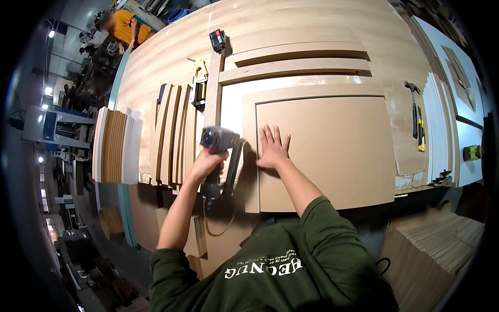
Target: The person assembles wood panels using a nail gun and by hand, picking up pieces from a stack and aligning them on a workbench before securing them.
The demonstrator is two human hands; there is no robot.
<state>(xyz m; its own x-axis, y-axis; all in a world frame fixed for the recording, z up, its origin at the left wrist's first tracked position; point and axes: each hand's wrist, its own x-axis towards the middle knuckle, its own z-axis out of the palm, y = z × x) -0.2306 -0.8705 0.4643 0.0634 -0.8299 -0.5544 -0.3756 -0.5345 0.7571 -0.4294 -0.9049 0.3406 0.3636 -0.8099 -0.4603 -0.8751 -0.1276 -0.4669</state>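
Note:
My left hand (pixel 207 164) grips a black and grey nail gun (pixel 221 156) with a red cap, its nose set against the left frame strip (pixel 250 156) of a brown fibreboard panel (pixel 332 151). A hose runs from the tool's base toward me. My right hand (pixel 273 148) lies flat, fingers spread, on the panel's left edge just beside the strip. The panel rests on a large light wood workbench (pixel 171 57).
Loose wooden strips (pixel 174 135) and a stack of white-edged boards (pixel 117 145) lie left of the tool. Longer slats (pixel 296 65) lie beyond the panel, with a yellow tool (pixel 199 83) and a small black device (pixel 218 39). A hammer (pixel 414 106) lies right. A person in orange (pixel 125 26) works far left.

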